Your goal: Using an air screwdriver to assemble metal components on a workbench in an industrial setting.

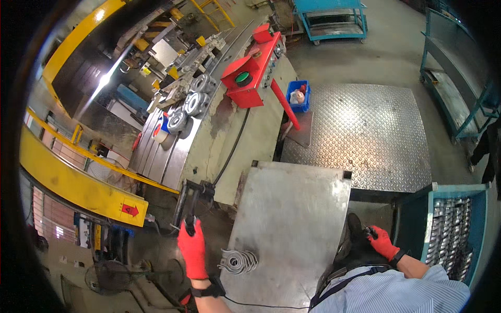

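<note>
My left hand [192, 253], in a red glove, is closed around a black handle-like object [190, 226] beside the left edge of a bare metal table [292, 208]. Just above it stands a dark metal bracket [194, 195]. My right hand [384, 244], also red-gloved, is low at my right side near my leg. Its fingers are curled on a small dark and shiny object [371, 232] whose kind I cannot make out. A stack of curved grey metal parts [238, 261] lies on the table's near left part, to the right of my left forearm.
A teal bin [431, 208] of shiny metal parts stands right. Beyond the table lie a diamond-plate platform [365, 130] and a blue basket [299, 96]. A machine bed [180, 151] carries ring-shaped parts [194, 104], near a red control box [253, 73]. Teal carts [334, 23] stand behind.
</note>
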Demonstrator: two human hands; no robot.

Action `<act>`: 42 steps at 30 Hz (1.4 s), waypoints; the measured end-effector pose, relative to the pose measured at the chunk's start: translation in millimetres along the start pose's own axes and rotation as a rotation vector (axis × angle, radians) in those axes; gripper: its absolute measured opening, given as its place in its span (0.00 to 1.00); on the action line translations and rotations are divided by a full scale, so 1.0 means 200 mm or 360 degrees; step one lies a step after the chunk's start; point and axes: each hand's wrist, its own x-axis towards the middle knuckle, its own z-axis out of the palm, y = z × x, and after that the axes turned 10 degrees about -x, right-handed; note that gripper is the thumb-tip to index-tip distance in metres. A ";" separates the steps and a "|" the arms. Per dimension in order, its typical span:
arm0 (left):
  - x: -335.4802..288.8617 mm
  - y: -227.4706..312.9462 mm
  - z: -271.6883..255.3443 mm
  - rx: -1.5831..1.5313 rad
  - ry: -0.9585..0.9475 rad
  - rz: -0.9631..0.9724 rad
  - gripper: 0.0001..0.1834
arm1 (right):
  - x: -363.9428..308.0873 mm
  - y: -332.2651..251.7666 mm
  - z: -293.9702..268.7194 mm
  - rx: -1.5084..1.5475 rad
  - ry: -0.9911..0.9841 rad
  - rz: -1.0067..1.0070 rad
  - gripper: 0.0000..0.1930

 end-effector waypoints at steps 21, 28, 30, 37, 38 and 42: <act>1.71 0.59 1.10 0.0708 -0.0069 0.0165 0.53 | 0.57 0.37 -0.61 -0.0098 0.0395 0.0320 0.13; 1.81 0.48 1.17 0.0750 -0.0020 0.0256 0.53 | 0.56 0.39 -0.61 0.0124 0.0367 0.0585 0.10; 1.81 0.46 1.18 0.0762 0.0124 0.0492 0.53 | 0.58 0.43 -0.57 0.0145 0.0344 0.0513 0.11; 1.50 0.55 1.13 0.0582 0.0051 0.0586 0.46 | 0.61 0.41 -0.53 0.0036 0.0232 0.0384 0.18; 1.42 0.53 1.11 0.0570 0.0119 0.0711 0.47 | 0.62 0.40 -0.52 0.0064 0.0169 0.0332 0.19; 1.12 0.57 1.01 0.0246 0.0152 0.0898 0.47 | 0.63 0.44 -0.45 -0.0101 0.0066 0.0144 0.21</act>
